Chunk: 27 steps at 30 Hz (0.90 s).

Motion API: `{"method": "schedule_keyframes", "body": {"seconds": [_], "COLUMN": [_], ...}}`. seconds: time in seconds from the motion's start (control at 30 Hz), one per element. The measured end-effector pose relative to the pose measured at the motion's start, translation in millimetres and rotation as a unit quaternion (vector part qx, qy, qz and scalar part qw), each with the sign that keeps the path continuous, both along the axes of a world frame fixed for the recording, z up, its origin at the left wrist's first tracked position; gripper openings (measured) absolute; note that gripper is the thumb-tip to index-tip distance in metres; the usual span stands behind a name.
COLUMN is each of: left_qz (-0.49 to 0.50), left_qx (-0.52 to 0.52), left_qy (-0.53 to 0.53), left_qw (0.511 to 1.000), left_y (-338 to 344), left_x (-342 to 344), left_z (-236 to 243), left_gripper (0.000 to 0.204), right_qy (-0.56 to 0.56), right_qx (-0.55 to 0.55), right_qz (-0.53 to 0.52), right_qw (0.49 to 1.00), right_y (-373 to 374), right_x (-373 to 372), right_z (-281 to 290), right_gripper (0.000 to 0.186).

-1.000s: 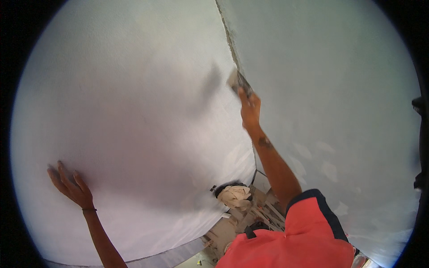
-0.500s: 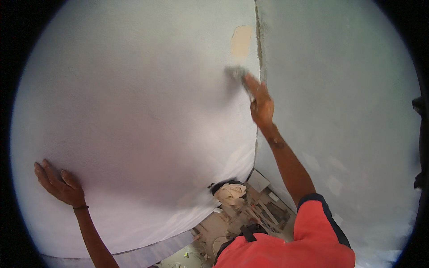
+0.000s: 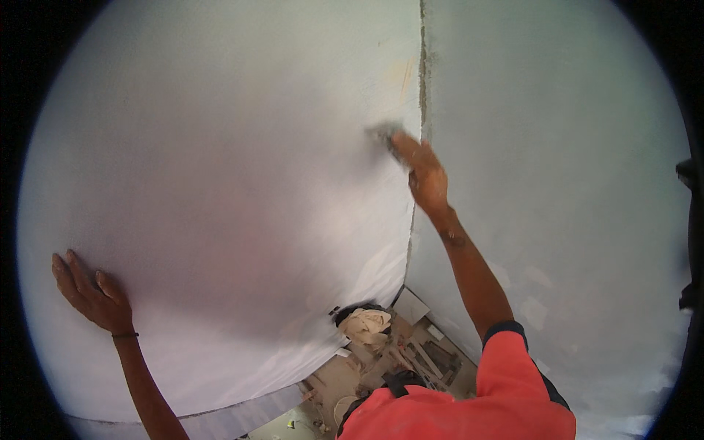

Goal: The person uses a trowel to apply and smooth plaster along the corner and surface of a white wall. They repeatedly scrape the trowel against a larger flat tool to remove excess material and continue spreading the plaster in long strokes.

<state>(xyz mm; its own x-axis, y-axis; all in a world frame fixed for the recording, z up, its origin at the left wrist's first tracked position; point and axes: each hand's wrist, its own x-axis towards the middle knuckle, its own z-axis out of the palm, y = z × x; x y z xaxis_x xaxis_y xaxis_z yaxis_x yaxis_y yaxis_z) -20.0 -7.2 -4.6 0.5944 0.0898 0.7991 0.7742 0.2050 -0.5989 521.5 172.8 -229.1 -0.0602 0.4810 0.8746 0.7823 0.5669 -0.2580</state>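
Observation:
My left hand (image 3: 92, 290) rests on the pale left wall (image 3: 205, 125) with its fingers spread. My right hand (image 3: 425, 176) grips a putty knife (image 3: 386, 135), motion-blurred, its blade on that same wall just left of the corner. Faint beige streaks (image 3: 405, 77) show above the blade. A rough grey seam (image 3: 422, 73) runs down the corner where the left wall meets the grey-white right wall (image 3: 550, 147).
Below, at the foot of the corner, lie a crumpled beige sack or cloth (image 3: 364, 328) on a dark object, scattered boards and strips (image 3: 425, 356), a white tile-like piece (image 3: 411, 303) and small debris on the floor.
The knife moved from the seam onto the left wall and slightly downward. The beige patch seen half a second ago is now thin streaks. My left hand has shifted a little left and up.

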Motion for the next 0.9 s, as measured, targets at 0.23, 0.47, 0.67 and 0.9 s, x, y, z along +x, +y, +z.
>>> {"method": "schedule_keyframes", "body": {"seconds": [0.23, 0.47, 0.67, 0.9], "left_qz": [0.015, 0.016, 0.024, 0.01], "left_qx": [-0.004, -0.003, -0.003, -0.007], "left_qy": [0.005, -0.01, -0.007, 0.001], "left_qw": [1.0, 1.0, 1.0, 1.0], "left_y": [-3, -2, -3, -2], "left_x": [1, -8, -5, -4], "left_z": [1, -1, 1, -1], "left_gripper": [0.051, 0.051, 0.051, 0.052], "right_qy": [-0.009, 0.03, -0.016, -0.031], "right_qx": [0.169, 0.005, 0.139, 0.117], "right_qz": [-0.022, 0.0, 0.019, -0.048], "right_qw": [0.985, 1.0, 0.99, 0.992], "right_y": [79, 30, 41, 58], "right_x": [40, 18, 47, 11], "right_z": [113, -13, 77, 90], "right_gripper": [0.074, 0.072, 0.072, 0.069]}}
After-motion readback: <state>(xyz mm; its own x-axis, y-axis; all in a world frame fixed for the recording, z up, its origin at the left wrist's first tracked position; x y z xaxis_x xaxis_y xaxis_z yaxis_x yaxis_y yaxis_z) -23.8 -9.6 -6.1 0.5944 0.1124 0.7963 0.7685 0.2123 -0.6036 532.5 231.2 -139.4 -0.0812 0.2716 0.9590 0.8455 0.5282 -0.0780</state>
